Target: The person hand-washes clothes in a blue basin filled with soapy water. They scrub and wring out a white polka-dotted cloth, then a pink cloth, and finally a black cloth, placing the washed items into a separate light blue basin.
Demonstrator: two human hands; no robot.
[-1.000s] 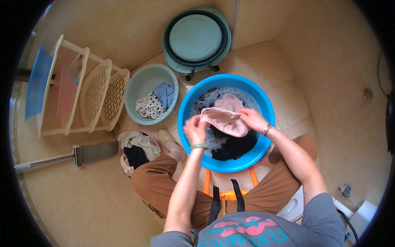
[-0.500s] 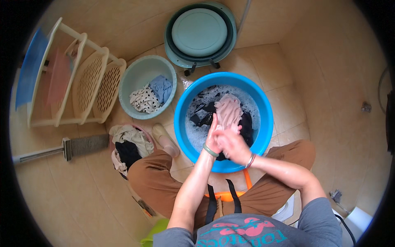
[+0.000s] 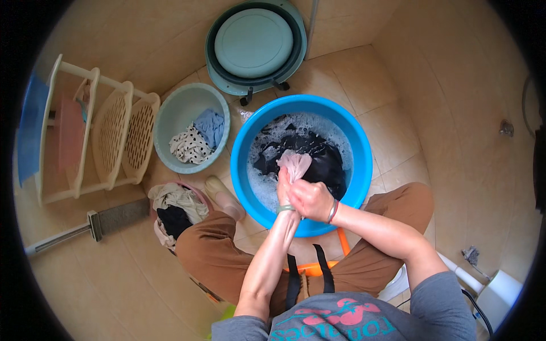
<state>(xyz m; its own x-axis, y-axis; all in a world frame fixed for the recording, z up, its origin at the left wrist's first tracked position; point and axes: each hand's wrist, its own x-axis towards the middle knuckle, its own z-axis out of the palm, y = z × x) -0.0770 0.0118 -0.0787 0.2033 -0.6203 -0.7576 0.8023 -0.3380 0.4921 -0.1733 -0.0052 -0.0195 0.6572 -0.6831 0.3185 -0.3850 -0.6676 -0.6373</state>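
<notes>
A pale pink cloth garment is bunched in my two hands above the near part of a bright blue basin. My left hand, with a green bangle at the wrist, is closed round the cloth. My right hand makes a fist against it, pressed close to the left. A gathered tuft of the pink cloth sticks out past my fingers; the rest is hidden in my grip. Below, dark wet clothes lie in sudsy water.
A pale green basin at the left holds a polka-dot cloth and a blue cloth. Nearer stands a pink tub of clothes beside a mop. A cream rack and folded green tub stand by the walls.
The pink garment, spread out over the dark clothes before, is now gathered into a bunch. Both hands have closed round it. The view has shifted slightly.
</notes>
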